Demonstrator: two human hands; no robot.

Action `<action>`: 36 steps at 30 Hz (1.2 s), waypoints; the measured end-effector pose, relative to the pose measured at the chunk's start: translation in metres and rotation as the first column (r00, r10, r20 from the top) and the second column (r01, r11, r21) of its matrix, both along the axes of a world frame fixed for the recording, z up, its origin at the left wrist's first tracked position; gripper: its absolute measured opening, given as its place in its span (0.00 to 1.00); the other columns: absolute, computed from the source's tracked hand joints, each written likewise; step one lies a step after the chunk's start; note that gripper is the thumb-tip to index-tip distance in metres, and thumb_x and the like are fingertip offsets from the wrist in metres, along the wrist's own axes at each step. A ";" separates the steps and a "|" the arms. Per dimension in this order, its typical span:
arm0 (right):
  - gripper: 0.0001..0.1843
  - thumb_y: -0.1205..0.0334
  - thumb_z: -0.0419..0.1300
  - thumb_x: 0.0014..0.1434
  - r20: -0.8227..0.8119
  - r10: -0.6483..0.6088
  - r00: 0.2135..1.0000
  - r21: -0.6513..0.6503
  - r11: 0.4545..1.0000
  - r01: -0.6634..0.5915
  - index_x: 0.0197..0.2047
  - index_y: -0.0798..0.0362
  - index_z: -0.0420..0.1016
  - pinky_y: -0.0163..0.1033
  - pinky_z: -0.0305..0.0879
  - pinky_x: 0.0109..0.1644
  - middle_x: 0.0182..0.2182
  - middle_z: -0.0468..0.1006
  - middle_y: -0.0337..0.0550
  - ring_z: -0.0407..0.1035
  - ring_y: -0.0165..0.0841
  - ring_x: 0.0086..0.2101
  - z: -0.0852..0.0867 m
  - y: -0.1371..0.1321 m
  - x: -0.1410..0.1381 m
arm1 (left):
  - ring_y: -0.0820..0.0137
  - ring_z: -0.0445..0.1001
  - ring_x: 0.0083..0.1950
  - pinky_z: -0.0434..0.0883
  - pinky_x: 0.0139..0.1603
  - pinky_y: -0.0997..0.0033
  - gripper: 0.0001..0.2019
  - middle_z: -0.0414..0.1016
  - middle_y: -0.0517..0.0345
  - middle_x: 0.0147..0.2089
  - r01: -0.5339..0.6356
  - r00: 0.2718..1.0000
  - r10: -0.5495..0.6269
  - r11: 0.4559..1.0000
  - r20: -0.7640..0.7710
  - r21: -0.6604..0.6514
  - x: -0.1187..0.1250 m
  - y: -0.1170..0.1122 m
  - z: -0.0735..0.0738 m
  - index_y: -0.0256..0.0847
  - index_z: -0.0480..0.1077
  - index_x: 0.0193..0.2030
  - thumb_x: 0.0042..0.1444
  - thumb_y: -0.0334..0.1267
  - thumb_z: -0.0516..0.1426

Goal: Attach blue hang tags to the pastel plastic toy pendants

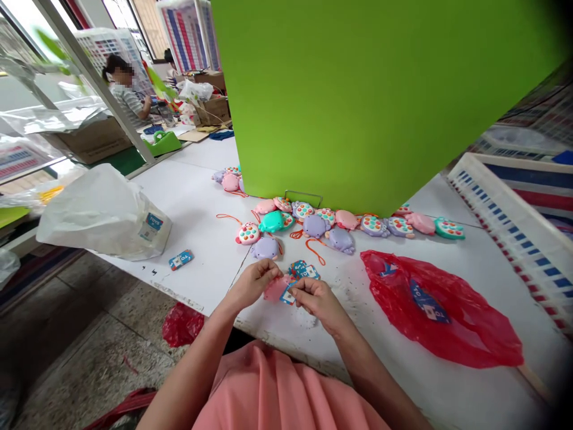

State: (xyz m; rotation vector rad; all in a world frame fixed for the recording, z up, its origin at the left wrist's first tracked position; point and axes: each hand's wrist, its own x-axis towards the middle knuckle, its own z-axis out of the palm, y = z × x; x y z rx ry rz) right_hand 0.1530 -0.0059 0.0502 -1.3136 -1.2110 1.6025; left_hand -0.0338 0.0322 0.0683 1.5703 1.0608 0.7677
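My left hand is closed in a pinch just above a pink animal-shaped toy; what its fingertips grip is too small to make out. My right hand pinches the edge of a small blue-and-white card tag beside that toy. Behind the fingers, a pile of printed tags lies on the white table. Farther back is a row of pink, purple and green toys, including a purple toy and a green toy; several have orange cord loops.
A red plastic bag with tags in it lies at the right. To the left are a white bag and a small stack of tags. A large green panel stands behind the toys. A white crate borders the right side.
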 end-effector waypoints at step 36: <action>0.19 0.51 0.69 0.44 -0.387 -0.180 0.904 -0.193 0.975 0.111 0.33 0.55 0.71 0.31 0.59 0.24 0.25 0.71 0.36 0.61 0.24 0.21 -0.002 0.001 -0.001 | 0.65 0.63 0.43 0.62 0.45 0.62 0.12 0.71 0.53 0.39 0.488 0.806 -0.043 0.613 -0.591 0.622 0.026 -0.030 0.042 0.46 0.74 0.41 0.62 0.33 0.50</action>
